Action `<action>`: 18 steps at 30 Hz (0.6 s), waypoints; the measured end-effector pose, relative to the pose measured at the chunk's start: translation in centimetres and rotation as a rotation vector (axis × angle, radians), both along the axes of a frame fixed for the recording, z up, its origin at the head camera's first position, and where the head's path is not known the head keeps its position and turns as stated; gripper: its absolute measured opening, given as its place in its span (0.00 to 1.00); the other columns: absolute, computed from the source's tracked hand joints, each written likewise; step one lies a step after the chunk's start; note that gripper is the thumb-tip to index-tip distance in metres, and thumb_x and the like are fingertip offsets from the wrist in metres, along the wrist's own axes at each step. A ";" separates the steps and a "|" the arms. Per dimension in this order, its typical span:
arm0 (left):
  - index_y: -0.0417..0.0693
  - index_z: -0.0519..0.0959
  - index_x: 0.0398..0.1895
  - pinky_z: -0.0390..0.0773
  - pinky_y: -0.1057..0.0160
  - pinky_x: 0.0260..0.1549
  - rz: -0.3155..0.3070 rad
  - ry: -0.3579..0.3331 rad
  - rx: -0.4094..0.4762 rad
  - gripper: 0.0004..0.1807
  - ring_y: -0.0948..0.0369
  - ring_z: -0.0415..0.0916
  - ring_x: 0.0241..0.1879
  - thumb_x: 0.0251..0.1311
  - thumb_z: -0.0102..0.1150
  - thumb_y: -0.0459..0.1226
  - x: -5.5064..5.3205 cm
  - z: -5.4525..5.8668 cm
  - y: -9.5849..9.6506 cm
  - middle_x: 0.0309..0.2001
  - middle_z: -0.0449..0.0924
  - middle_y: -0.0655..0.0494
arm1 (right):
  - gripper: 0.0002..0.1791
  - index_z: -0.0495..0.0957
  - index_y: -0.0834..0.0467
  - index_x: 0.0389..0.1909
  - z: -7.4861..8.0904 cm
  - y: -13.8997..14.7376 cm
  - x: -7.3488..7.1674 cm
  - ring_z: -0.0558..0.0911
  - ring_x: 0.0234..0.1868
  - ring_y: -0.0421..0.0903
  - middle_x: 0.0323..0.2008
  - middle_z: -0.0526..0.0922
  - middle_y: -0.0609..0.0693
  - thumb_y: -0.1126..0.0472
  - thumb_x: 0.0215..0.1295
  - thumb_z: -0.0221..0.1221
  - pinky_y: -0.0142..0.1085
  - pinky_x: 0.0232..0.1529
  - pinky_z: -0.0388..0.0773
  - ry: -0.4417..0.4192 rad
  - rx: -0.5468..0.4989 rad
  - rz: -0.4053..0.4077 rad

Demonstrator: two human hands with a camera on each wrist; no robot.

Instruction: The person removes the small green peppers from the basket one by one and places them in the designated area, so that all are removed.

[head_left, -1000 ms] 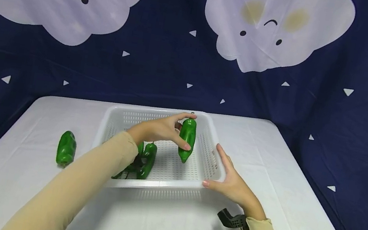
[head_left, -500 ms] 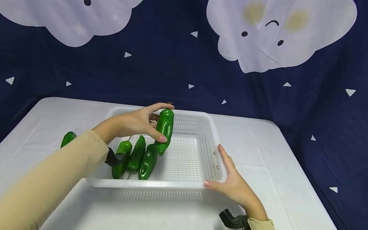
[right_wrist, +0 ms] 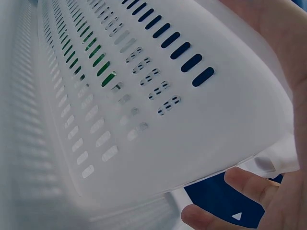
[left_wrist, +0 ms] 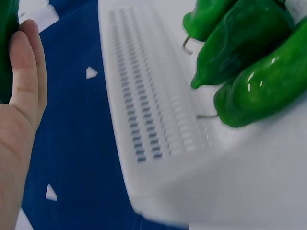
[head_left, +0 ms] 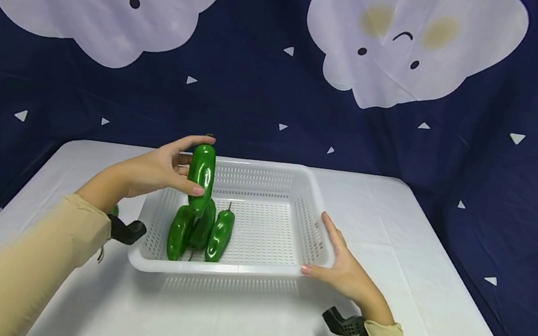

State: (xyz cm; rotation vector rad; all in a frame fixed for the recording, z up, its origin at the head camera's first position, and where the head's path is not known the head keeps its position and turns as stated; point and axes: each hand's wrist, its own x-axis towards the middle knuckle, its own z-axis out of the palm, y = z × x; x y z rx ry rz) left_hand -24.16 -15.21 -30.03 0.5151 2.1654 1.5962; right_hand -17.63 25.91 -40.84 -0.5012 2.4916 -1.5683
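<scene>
We count one glossy green, elongated pepper (head_left: 202, 171), long axis near upright, pinched by the nearer left hand (head_left: 156, 169) above the left part of the white perforated plastic basket (head_left: 264, 227), whose near right corner the right hand (head_left: 345, 268) grips.

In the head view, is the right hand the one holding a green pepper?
No, the right hand grips the corner of the white basket, while the left hand holds the pepper.

Both sleeves (head_left: 31, 258) are plain beige — and a black, angular fitting (head_left: 128, 232) juts from each wrist (head_left: 100, 190)
</scene>
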 end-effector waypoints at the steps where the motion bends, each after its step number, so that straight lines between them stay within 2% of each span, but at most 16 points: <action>1: 0.71 0.49 0.78 0.78 0.55 0.56 0.008 0.001 0.011 0.59 0.56 0.77 0.59 0.50 0.75 0.31 0.2 0.1 -0.5 0.68 0.63 0.43 | 0.64 0.36 0.42 0.80 0.0 0.0 0.0 0.61 0.72 0.67 0.79 0.39 0.60 0.57 0.54 0.73 0.57 0.66 0.63 0.000 -0.001 0.000; 7: 0.69 0.46 0.79 0.81 0.63 0.52 0.040 0.014 0.071 0.57 0.65 0.78 0.57 0.54 0.70 0.27 1.5 0.8 -3.5 0.69 0.61 0.39 | 0.64 0.36 0.44 0.80 0.0 0.1 0.1 0.62 0.71 0.67 0.78 0.40 0.61 0.57 0.54 0.73 0.57 0.66 0.64 0.004 -0.001 -0.002; 11: 0.70 0.44 0.79 0.79 0.67 0.51 0.085 0.035 0.012 0.58 0.69 0.79 0.55 0.54 0.71 0.29 2.5 0.8 -5.7 0.69 0.59 0.39 | 0.64 0.36 0.44 0.80 0.0 0.1 0.1 0.61 0.71 0.67 0.79 0.40 0.61 0.58 0.54 0.73 0.58 0.66 0.63 0.007 -0.001 0.001; 15: 0.70 0.43 0.79 0.79 0.70 0.50 0.139 0.034 -0.037 0.58 0.70 0.80 0.53 0.56 0.70 0.30 3.0 0.0 -8.2 0.69 0.58 0.42 | 0.64 0.36 0.45 0.80 0.0 0.1 0.0 0.60 0.72 0.67 0.79 0.39 0.61 0.58 0.54 0.73 0.59 0.67 0.61 0.014 -0.004 0.005; 18: 0.72 0.42 0.79 0.73 0.54 0.63 0.170 0.013 -0.063 0.57 0.71 0.79 0.52 0.58 0.68 0.31 3.3 -0.7 -10.0 0.70 0.56 0.42 | 0.64 0.36 0.43 0.80 -0.1 0.0 0.0 0.59 0.73 0.67 0.79 0.39 0.61 0.58 0.54 0.73 0.59 0.67 0.60 0.015 -0.006 0.009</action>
